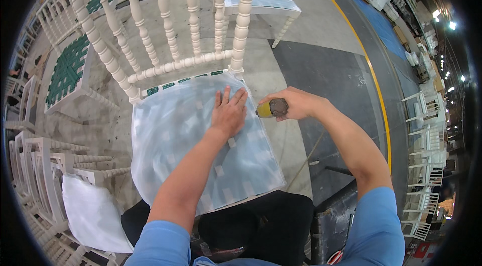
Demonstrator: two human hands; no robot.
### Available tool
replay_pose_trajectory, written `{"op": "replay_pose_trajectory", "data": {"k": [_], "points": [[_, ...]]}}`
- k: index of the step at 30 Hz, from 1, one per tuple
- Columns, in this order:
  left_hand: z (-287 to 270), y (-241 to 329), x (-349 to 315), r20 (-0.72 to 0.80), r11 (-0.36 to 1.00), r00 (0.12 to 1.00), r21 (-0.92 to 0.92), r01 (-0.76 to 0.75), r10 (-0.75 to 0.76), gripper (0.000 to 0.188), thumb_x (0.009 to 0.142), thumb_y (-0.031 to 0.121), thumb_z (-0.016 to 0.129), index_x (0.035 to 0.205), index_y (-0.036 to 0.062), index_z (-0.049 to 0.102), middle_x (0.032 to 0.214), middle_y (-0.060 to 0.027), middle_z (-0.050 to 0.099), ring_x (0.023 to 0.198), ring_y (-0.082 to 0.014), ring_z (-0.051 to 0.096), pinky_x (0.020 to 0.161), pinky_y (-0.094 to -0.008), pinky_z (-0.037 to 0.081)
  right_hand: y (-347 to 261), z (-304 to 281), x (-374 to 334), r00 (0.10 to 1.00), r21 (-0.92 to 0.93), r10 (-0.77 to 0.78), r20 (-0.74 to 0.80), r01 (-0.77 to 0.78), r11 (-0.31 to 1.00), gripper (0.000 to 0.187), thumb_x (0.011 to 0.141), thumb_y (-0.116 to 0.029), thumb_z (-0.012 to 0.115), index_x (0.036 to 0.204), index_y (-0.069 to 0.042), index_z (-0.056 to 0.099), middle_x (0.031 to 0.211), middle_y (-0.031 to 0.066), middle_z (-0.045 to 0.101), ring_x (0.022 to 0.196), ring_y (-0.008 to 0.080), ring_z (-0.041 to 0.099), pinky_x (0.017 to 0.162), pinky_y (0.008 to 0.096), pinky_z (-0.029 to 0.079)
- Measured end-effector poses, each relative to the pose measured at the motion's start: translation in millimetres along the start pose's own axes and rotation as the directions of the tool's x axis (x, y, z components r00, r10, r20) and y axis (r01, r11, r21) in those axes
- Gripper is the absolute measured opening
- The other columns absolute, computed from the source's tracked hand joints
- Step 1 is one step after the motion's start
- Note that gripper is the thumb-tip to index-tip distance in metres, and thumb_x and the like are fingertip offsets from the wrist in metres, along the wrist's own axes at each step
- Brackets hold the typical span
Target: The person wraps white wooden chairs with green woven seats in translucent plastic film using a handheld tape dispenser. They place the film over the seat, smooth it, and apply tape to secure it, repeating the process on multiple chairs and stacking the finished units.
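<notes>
- From where I stand, the sheer white cloth [170, 133] lies over the seat of a cream turned-spindle chair [243, 17], which faces the person's lap.
- The left hand [231, 118] rests palm-down on the cloth toward its back right, its fingers extended and slightly parted, gripping nothing.
- The right hand [299, 104] has its fingers wrapped around a handheld tool [272, 108] with a yellow-green body and a dark brown end, just beside the seat's right edge. Its working tip is hard to make out; it looks like a fastening tool, and I can't tell whether it touches the frame.
- Green webbing [153, 91] peeks out along the rear rail, where the cloth stops short, so I'd check that margin for evenness.
- To do this well, I'd say, the flat palm should smooth the cloth outward without dragging it askew; the soft swirls across its left half suggest some slack.
- The tool wants to be square to the wood, with the left fingertips well clear of its line.
- Thin material like this could pucker if pulled hard at one spot, so light, even tension seems best.
- Red-handled scissors [335, 257] lie low, near the right sleeve.
</notes>
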State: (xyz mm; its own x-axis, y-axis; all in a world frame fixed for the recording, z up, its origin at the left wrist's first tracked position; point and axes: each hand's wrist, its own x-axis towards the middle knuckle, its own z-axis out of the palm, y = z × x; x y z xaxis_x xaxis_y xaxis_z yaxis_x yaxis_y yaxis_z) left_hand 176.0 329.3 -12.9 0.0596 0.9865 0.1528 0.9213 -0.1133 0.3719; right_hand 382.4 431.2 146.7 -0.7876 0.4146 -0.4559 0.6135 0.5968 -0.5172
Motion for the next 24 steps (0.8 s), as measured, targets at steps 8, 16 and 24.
{"op": "replay_pose_trajectory", "data": {"k": [8,16,24], "points": [[-3,-4,7,0.036,0.997,0.997,-0.030,0.064,-0.063,0.054,0.108,0.029,0.050,0.160,0.0164,0.047,0.169,0.0010,0.041,0.159,-0.0397,0.028,0.132,-0.0590,0.017,18,-4,15,0.999,-0.016,-0.034,-0.014,0.034,0.999,0.072,0.079,-0.003,0.088,0.145,-0.018,0.063,0.125,0.0120,0.076,0.114,0.0312,0.073,0.099,0.0414,0.057],[1,-14,19,-0.009,0.991,0.991,-0.002,0.135,-0.135,0.053,0.109,0.029,0.048,0.162,0.0192,0.047,0.171,0.0017,0.038,0.160,-0.0401,0.027,0.132,-0.0606,0.015,13,-29,55,0.999,0.075,0.009,-0.039,-0.006,0.997,0.068,0.077,-0.007,0.088,0.141,-0.017,0.066,0.123,0.0112,0.077,0.115,0.0312,0.072,0.100,0.0410,0.055],[5,-17,23,-0.069,0.988,0.988,-0.067,0.137,-0.141,0.051,0.107,0.028,0.052,0.157,0.0173,0.053,0.169,-0.0032,0.041,0.159,-0.0415,0.028,0.131,-0.0617,0.016,22,-28,71,0.992,0.127,0.105,-0.067,-0.095,0.987,0.050,0.079,-0.013,0.089,0.124,-0.009,0.071,0.102,0.0081,0.077,0.090,0.0252,0.071,0.082,0.0386,0.057]]}}
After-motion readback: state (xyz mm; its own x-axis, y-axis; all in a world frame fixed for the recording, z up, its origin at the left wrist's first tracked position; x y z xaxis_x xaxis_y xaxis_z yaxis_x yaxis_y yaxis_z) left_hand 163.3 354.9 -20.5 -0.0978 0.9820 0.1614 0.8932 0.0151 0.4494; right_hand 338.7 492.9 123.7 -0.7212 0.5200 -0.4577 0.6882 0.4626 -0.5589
